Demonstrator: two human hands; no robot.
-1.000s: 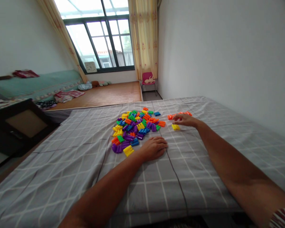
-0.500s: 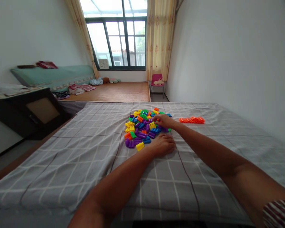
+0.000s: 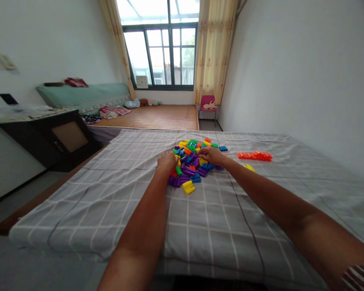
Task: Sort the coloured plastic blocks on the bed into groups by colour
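A heap of small plastic building blocks [image 3: 188, 170] in purple, blue, yellow, green and orange lies on a grey checked cloth [image 3: 206, 226]. My left hand [image 3: 167, 161] is at the heap's left edge, against yellow and green pieces; its fingertips are mostly hidden. Over the right side of the heap, my right hand [image 3: 211, 155] has its fingers curled together among purple and yellow blocks, and what is between them is too small to make out. One yellow block [image 3: 188, 187] lies at the heap's front. Another yellow block [image 3: 249, 167] shows beside my right forearm.
To the right lies a row of joined orange blocks [image 3: 255, 156]. Beyond the cloth is a bed with a brown mat [image 3: 166, 115]. A dark cabinet [image 3: 69, 137] stands at the left, a pink chair [image 3: 208, 103] at the back, and a white wall along the right.
My left hand has moved from the heap's front right to its left edge. A yellow block now shows beside my right forearm. My right hand stays over the heap; the view has swung slightly left.
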